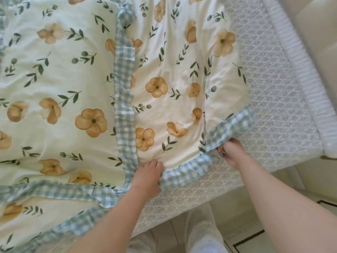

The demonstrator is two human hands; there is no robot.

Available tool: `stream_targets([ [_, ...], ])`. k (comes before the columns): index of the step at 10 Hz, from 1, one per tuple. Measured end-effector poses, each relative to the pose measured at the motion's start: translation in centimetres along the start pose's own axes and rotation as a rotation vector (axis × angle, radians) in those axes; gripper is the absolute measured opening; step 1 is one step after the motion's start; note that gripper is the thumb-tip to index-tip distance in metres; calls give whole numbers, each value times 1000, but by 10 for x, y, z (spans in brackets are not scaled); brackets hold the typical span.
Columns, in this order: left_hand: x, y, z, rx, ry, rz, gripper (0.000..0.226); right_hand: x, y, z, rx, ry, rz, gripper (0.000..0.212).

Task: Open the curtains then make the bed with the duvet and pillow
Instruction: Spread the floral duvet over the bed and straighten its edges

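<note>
Head view: worn high, wide-angle, facing steeply down, close over cream floral duvet; one view only.

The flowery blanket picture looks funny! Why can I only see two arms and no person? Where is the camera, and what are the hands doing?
There is no machine here, just a person making a bed. The camera sits on the person's head and looks forward and down, so you see what they see: their own arms, and their legs at the bottom. There is only this one picture, taken from that one spot.

On the bed lies a duvet printed with flowers and leaves. It has a blue-and-white checked border. On the right, part of the patterned bed is not covered.

The left hand grips the duvet's near edge. The right hand pinches the checked corner.
</note>
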State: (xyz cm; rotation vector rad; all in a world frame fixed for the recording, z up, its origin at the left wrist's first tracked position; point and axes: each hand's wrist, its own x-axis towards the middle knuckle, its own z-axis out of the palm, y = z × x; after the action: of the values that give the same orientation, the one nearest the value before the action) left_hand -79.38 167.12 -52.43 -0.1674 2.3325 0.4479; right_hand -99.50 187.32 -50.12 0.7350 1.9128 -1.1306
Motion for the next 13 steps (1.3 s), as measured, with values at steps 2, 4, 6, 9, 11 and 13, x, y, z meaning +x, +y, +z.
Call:
stream_targets([
  [2, 35, 42, -29, -85, 111, -105, 65, 30, -73, -29, 518, -79, 72, 40],
  [4, 82, 114, -67, -193, 256, -88, 99, 53, -144, -54, 874, -56, 44, 44],
  [6, 123, 177, -108, -302, 345, -154, 120, 66, -191, -96, 534, -98, -80, 29],
  [9, 147, 204, -127, -137, 358, -240, 51, 53, -167, -152, 425, 510, -522, 45],
  [11, 148, 192, -114, -217, 275, -134, 19, 71, -117, -169, 97, 225, -183, 40],
  [13, 146, 188, -105, -234, 255, -79, 13, 96, -144, -191, 737, -178, 80, 46],
])
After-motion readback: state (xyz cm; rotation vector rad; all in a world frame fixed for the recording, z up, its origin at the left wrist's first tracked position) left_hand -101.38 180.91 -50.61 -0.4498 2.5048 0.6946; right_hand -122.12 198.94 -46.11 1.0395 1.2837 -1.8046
